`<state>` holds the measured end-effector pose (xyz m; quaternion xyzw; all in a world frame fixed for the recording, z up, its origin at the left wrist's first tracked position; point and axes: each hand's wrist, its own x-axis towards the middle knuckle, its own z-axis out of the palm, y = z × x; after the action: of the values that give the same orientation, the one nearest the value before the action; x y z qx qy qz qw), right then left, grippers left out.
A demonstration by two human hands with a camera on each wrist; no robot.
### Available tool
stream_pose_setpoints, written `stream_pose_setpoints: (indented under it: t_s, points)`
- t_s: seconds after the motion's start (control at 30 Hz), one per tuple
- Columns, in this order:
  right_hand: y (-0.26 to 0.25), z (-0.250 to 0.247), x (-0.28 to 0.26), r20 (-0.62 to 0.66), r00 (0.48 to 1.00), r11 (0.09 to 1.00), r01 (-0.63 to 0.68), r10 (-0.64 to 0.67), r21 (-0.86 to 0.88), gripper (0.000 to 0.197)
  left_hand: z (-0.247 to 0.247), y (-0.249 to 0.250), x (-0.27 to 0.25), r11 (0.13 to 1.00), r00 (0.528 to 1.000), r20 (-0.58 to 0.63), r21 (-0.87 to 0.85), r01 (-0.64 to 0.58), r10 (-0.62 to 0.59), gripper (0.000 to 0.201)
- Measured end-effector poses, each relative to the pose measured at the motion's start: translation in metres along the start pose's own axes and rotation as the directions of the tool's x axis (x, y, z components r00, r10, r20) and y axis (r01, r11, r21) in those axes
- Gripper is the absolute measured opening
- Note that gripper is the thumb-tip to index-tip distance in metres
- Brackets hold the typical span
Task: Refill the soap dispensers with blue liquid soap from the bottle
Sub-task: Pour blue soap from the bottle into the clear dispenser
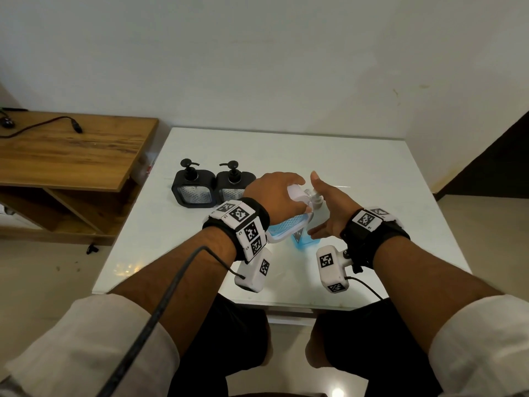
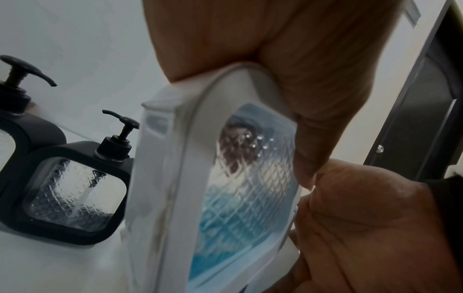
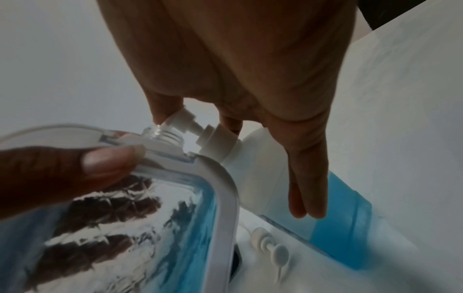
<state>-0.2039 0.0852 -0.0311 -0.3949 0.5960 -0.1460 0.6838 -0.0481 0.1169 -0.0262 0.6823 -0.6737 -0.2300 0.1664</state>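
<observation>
At frame centre the left hand (image 1: 274, 193) grips the tilted white dispenser (image 1: 289, 222), likely steadying its open neck; the right hand (image 1: 329, 207), fingers loose, hovers beside the soap bottle (image 3: 313, 208).

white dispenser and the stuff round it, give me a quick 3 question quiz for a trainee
1. True or false: the white dispenser gripped by the left hand already has some blue soap in it.
2. How many black dispensers stand on the table with their pumps on? A one, B two, C three.
3. Fill in: a loose white pump lies on the ____, beside the blue soap bottle.

Key: 1 true; 2 B; 3 table.
</observation>
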Motion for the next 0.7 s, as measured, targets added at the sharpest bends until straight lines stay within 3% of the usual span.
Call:
stream_pose_setpoints:
  t_s: [0.17,0.33,0.53,0.7]
  points:
    - [0.001,-0.003,0.003,0.034,0.999,0.997,-0.017,0.015,0.071,0.060,0.000,-0.003,0.001,1.000,1.000,-0.015,-0.019,0.012,-0.013,0.054]
    - [0.007,-0.004,0.025,-0.114,0.991,0.998,0.059,-0.063,-0.034,0.068,0.001,-0.001,0.001,0.999,1.000,-0.005,-0.042,0.012,-0.012,0.052]
    - [0.007,-0.004,0.022,0.012,1.000,0.997,0.020,-0.021,0.068,0.067,0.000,-0.002,0.001,0.999,1.000,-0.017,-0.040,0.013,-0.013,0.053]
    - [0.008,0.000,0.024,-0.040,0.998,0.997,0.042,-0.039,0.066,0.078,0.000,-0.004,0.003,0.998,1.000,-0.013,-0.067,0.013,-0.014,0.053]
